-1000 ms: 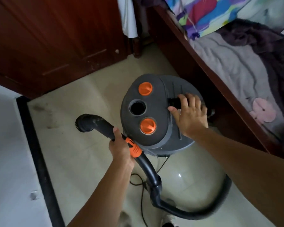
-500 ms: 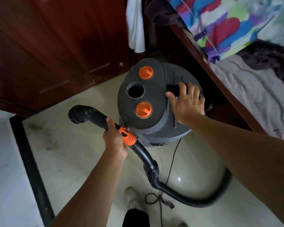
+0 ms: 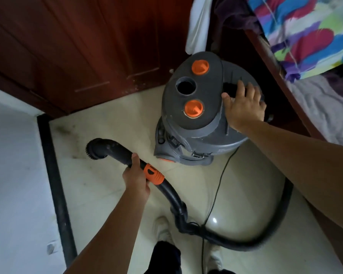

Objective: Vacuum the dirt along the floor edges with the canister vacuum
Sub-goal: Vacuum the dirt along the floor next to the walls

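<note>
Head view: a grey drum-shaped canister vacuum (image 3: 194, 123), topped with two orange knobs, is seen standing on the pale tiled floor (image 3: 111, 194) in the corner between a dark red-brown wooden wardrobe (image 3: 87, 46) and a wooden bed frame (image 3: 275, 84). A black curved plastic wand (image 3: 118, 151) is grasped by the left hand (image 3: 136, 176), the grip clenched round the tube just ahead of its orange collar. The round black brush nozzle (image 3: 96, 148) is held near the black skirting strip (image 3: 53, 175). The right hand (image 3: 244, 107) is laid on the canister's top, with fingers reaching over the black carrying handle (image 3: 229, 88).

The canister appears to be being positioned before the edge is swept. It is best steadied by the handle and set where the ribbed black hose (image 3: 246, 247) is left slack. The thin black power cord (image 3: 216, 194) should be kept out from under the base and away from the feet. The nozzle should then be lowered flat onto the grey smudges of dirt (image 3: 67, 129) beside the strip and drawn slowly along the edge.

Whether the right fingers are hooked under the handle cannot be told, so that grip is left undecided. Contact between the bristles and the floor cannot be judged. The hose's joint with the canister is hidden behind the drum, and the cord's far end is cut off below. The floor edge beneath the bed is lost in shadow.
</note>
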A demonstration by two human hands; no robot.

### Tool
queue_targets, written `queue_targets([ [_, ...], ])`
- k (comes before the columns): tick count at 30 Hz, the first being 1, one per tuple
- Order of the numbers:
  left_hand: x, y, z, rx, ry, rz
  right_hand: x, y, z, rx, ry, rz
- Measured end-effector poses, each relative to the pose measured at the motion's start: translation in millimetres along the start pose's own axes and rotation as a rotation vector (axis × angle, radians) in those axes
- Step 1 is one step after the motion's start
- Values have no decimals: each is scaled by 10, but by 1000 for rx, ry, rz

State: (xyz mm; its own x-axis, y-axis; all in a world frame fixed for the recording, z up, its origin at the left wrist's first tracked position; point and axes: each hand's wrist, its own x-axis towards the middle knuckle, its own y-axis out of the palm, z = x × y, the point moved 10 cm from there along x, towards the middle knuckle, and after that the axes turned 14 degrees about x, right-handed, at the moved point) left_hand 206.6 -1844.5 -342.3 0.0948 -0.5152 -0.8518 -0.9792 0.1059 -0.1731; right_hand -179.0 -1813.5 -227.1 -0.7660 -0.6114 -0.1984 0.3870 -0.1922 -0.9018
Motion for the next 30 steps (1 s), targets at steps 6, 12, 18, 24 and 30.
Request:
queue_targets([
  [6, -269, -447, 541, -104, -3, -46, -1280, 309, 302, 129, -403, -18],
  [12, -233, -860, 1306, -299, -83, -87, -3009, 1915, 119, 242, -466, 800],
  [18, 336, -1052, 2247, -416, -155, 61, -3463, 3119, -238, 188, -377, 896],
  [24, 1464, -1742, 3185, 65, -64, 7, -3151, 4213, -764, 236, -295, 692],
  [30, 2599, -2913, 4135, 720, 25, -312, -2735, 5195, -1111, 245, -285, 600],
])
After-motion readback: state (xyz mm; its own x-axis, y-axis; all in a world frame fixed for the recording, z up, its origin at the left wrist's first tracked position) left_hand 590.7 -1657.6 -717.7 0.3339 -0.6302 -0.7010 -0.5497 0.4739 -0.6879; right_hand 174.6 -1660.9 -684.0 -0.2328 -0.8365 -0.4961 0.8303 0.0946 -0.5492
